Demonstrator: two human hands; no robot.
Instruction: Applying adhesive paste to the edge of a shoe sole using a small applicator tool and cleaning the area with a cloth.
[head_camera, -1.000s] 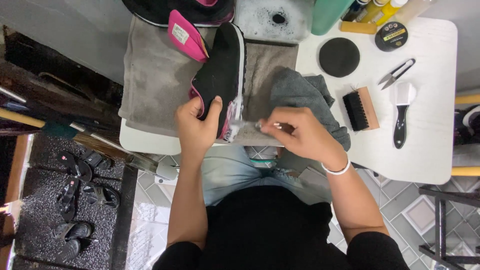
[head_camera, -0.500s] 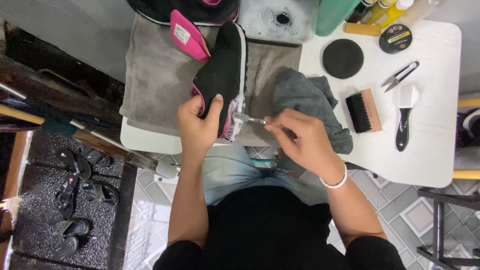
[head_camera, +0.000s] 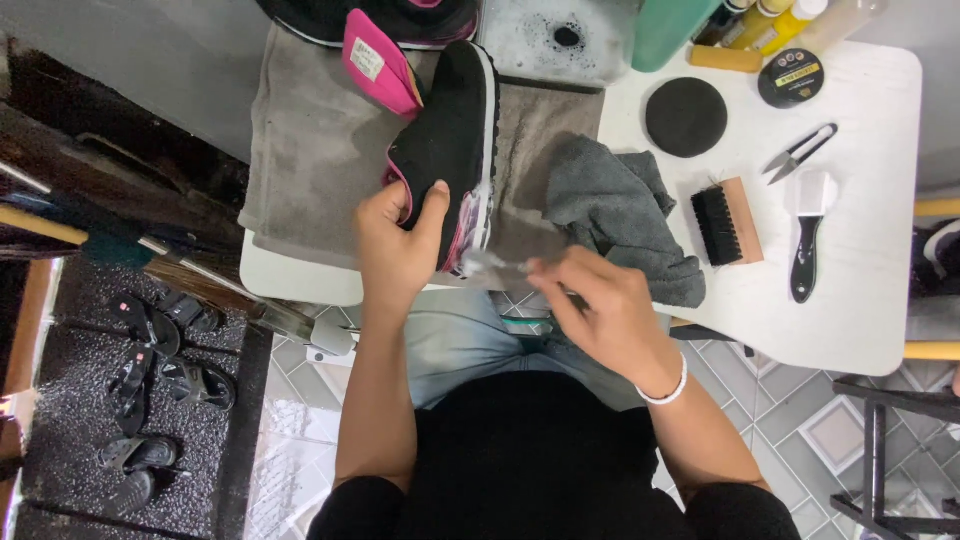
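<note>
Nearest to us, our right hand (head_camera: 600, 305) is closed, its fingers pinched on a small pale tool (head_camera: 497, 265) that is too blurred for us to name; the tool's tip sits against the heel end of a black fabric shoe with a pink lining and a white sole edge (head_camera: 450, 135). Our left hand (head_camera: 395, 240) is wrapped around that same heel end, thumb pressed on the black upper, holding the shoe tilted on its side over the near edge of the white counter (head_camera: 860, 300). The shoe lies on a grey-brown towel spread flat (head_camera: 310, 170), its toe pointing away from us. Just beside the shoe on the right lies a crumpled dark grey cloth (head_camera: 620, 215), which touches the towel. Further right rest a wooden-backed brush with black bristles (head_camera: 727, 222) and, near it, a brush with a white head and a black handle (head_camera: 808, 240). Beyond these lie small metal snips (head_camera: 798, 150), a round black pad (head_camera: 686, 116) and a round black tin with a yellow label (head_camera: 790, 78). At the far edge we see a loose pink insole (head_camera: 375, 65) touching the shoe's toe end, a teal container (head_camera: 670, 30) and several yellow bottles (head_camera: 770, 15). Down on the floor to our left, black sandals (head_camera: 160, 350) lie on a dark mat.
</note>
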